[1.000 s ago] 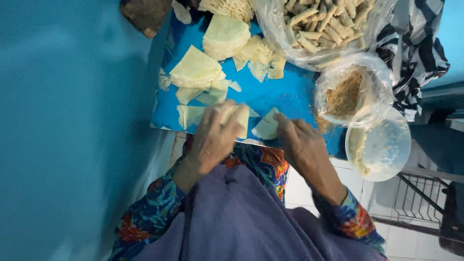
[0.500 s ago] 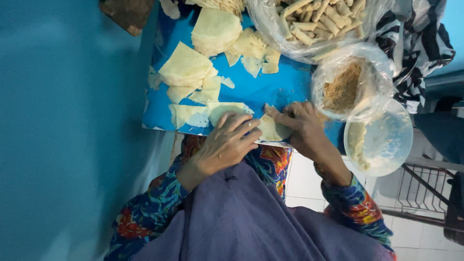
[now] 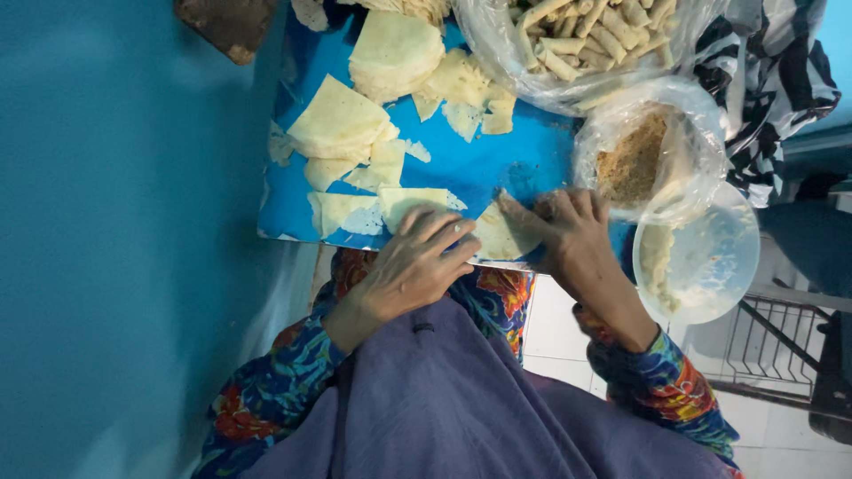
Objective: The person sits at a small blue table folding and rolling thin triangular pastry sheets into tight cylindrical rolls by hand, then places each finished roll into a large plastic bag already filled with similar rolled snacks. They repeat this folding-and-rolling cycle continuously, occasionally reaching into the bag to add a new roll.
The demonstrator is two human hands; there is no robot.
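A pale triangular wrapper sheet (image 3: 501, 235) lies at the near edge of a blue board (image 3: 497, 164). My left hand (image 3: 422, 262) curls over its left side, fingers bent and pressing on it. My right hand (image 3: 572, 235) grips the right side, with the fingertips on the sheet's top edge. Another flat wrapper (image 3: 404, 200) lies just beyond my left hand's fingers. Whatever sits inside the fold is hidden by my fingers.
Stacks and scraps of wrapper sheets (image 3: 342, 120) cover the board's far part. A plastic bag of rolled sticks (image 3: 586, 35) sits at the top, and a bag of brown crumbly filling (image 3: 635, 160) lies beside my right hand. Right of it stands a clear bowl of pale paste (image 3: 701, 262). A blue wall is on the left.
Both hands have closed in on one wrapper at the board's near edge. The right hand has slid forward onto the board. The view has shifted slightly.
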